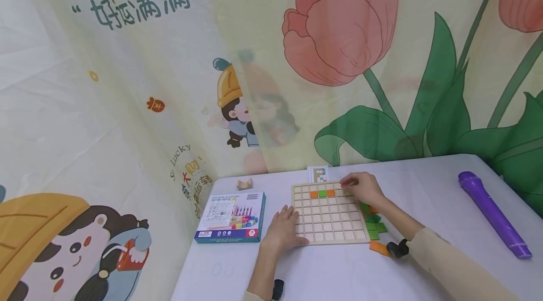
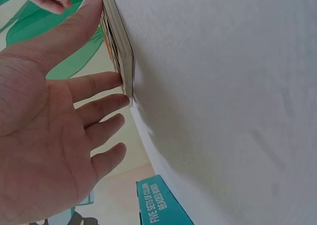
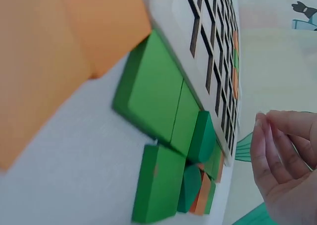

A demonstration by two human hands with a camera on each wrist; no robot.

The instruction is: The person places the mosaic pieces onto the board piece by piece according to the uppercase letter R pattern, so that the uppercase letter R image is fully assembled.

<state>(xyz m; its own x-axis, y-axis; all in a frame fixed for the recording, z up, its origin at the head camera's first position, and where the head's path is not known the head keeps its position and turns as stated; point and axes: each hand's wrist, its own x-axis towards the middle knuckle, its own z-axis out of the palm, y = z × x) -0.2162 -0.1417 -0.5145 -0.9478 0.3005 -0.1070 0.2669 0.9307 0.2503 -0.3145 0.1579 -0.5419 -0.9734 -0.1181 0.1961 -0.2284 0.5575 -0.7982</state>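
Note:
A square wooden grid board (image 1: 331, 243) lies on the white table, with a green tile (image 1: 322, 193) between two orange tiles (image 1: 314, 194) in one row near its far edge. My left hand (image 1: 281, 230) is at the board's near left corner, fingers extended; in the left wrist view its thumb and fingertips touch the board's edge (image 2: 127, 61). Over the far right corner, my right hand (image 1: 360, 187) has thumb and fingertips brought together. In the right wrist view nothing shows between those fingertips (image 3: 261, 118). Green blocks (image 3: 153, 96) and orange ones lie along the board's right side.
A printed pattern card (image 1: 318, 174) stands behind the board's far edge. To the left are a teal-sided box (image 1: 229, 218) and a small wooden piece (image 1: 244, 184). A purple microphone-shaped object (image 1: 494, 216) lies at the right. A printed curtain (image 1: 263, 32) hangs behind the table.

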